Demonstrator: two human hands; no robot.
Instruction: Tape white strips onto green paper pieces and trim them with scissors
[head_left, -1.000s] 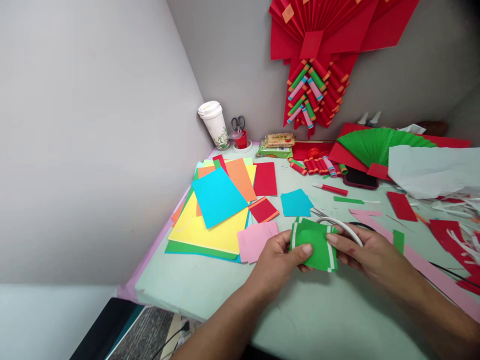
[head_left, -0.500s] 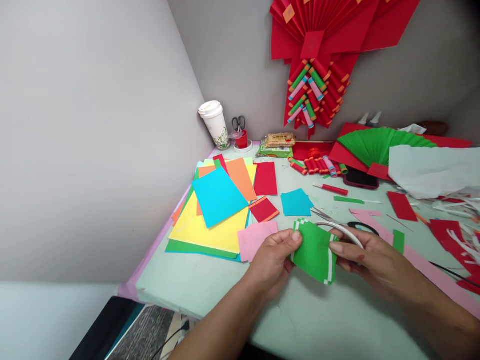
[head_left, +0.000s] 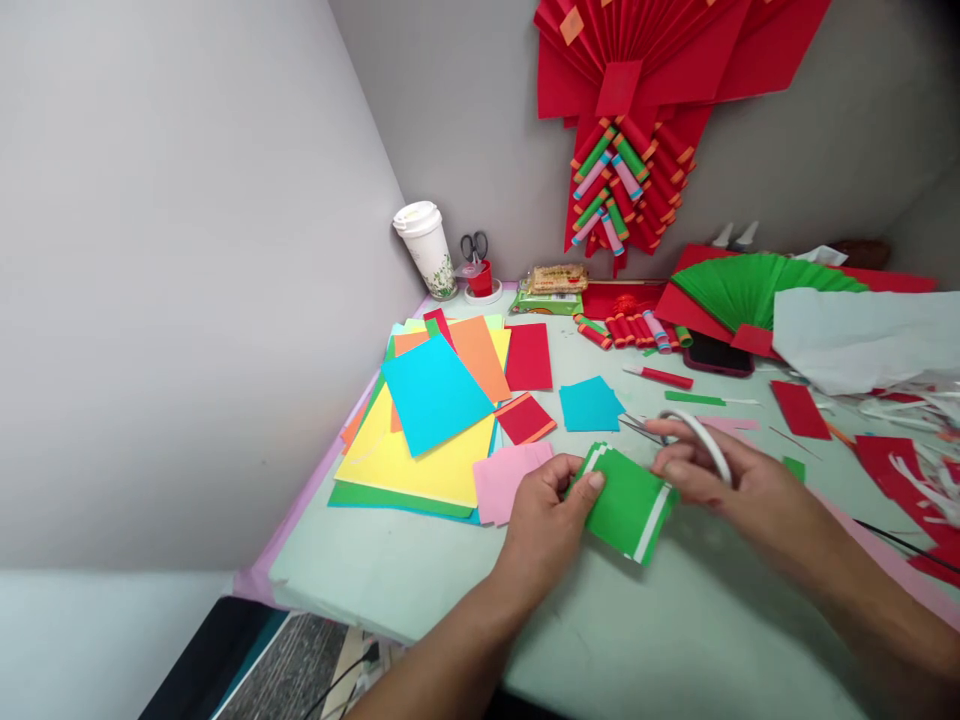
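Observation:
Between thumb and fingers, my left hand (head_left: pixel 546 525) grips a small stack of green paper pieces (head_left: pixel 624 505) by its left edge. White tape strips run along two opposite edges of the top piece. At the stack's upper right corner is my right hand (head_left: pixel 742 485), closed with a white roll of tape (head_left: pixel 711 440) hooked over its fingers. Whether its fingertips touch the green paper is hard to tell. Behind that hand lie scissors (head_left: pixel 639 429), their handles hidden. Pink paper pieces (head_left: pixel 510 482) lie beside my left hand, and blue pieces (head_left: pixel 591 404) lie beyond the green stack.
Coloured sheets (head_left: pixel 420 480) overlap on the left of the table. A white cup (head_left: pixel 426 250) and a red pot (head_left: pixel 481 278) holding scissors stand at the back. Small paper rolls (head_left: pixel 630 331), a red pen-like tool (head_left: pixel 667 378), a green paper fan (head_left: pixel 765 288) and red scraps (head_left: pixel 892 480) lie farther right.
My right hand has lifted slightly, shifting from the green stack's right edge toward its upper corner with the tape roll. The stack has turned a little in my left hand.

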